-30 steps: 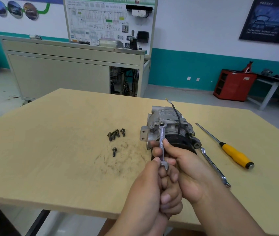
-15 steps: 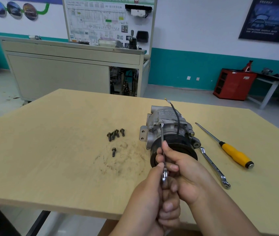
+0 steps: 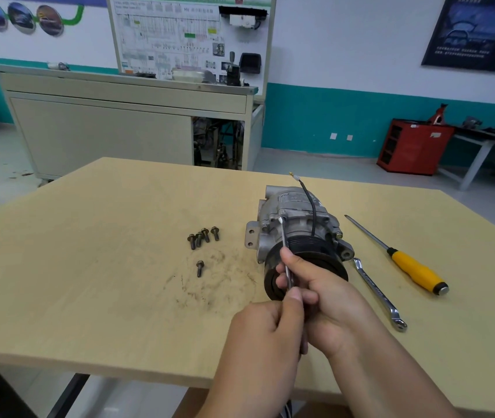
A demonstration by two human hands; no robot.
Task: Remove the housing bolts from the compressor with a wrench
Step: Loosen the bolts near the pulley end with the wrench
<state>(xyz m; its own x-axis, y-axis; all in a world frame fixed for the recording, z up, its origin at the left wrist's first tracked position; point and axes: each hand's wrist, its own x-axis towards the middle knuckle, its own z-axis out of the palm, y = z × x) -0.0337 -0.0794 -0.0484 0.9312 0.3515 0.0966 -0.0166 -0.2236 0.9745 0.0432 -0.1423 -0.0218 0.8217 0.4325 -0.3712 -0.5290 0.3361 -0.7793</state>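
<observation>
A grey metal compressor (image 3: 294,218) with a black pulley lies on the wooden table (image 3: 89,267), pulley end toward me. A slim silver wrench (image 3: 285,245) stands edge-on, its far end on a bolt on top of the housing. My right hand (image 3: 327,297) pinches the wrench shaft with thumb and fingers just in front of the pulley. My left hand (image 3: 264,339) closes on the wrench's near end, below the right hand. Several removed bolts (image 3: 203,236) lie left of the compressor, and one more bolt (image 3: 199,268) lies nearer me.
A second, longer wrench (image 3: 379,294) lies right of the compressor. A yellow-handled screwdriver (image 3: 415,267) lies further right. Dark grime marks the table left of the pulley. A grey cabinet with a training board and a red cabinet stand behind.
The wrench has turned from showing its flat face to edge-on. Both hands have shifted slightly lower on it. The compressor and bolts have not moved.
</observation>
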